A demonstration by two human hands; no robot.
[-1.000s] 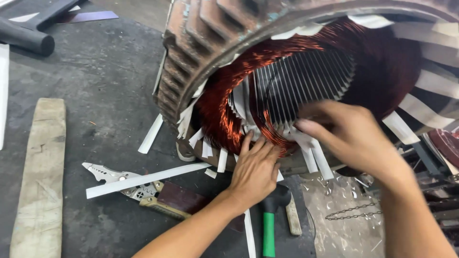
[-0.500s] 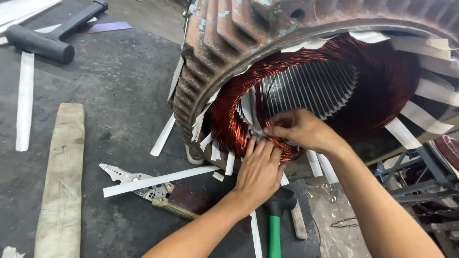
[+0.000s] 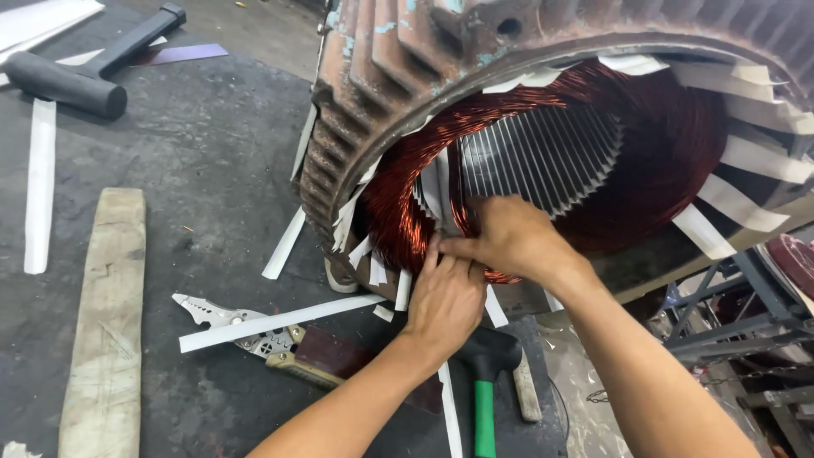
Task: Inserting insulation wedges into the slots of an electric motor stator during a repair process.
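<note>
A big rusty motor stator housing (image 3: 398,76) lies on its side, its copper windings (image 3: 398,203) and white insulation strips (image 3: 432,191) facing me. My left hand (image 3: 445,301) presses its fingers against the lower edge of the copper coil. My right hand (image 3: 509,237) pinches at the same spot, fingers closed on the coil and a white strip where it meets the slotted core (image 3: 543,157). Whether either hand fully grips something is hard to tell.
On the dark floor lie a long white strip (image 3: 280,322) over a pair of pliers (image 3: 229,322), a wooden board (image 3: 106,322), a black mallet (image 3: 85,68), a green-handled hammer (image 3: 483,399) and more white strips (image 3: 38,195). A metal frame (image 3: 729,331) stands at right.
My right hand moved left from the coil's right part to meet the left hand at the bottom edge. The view shifted closer and to the left.
</note>
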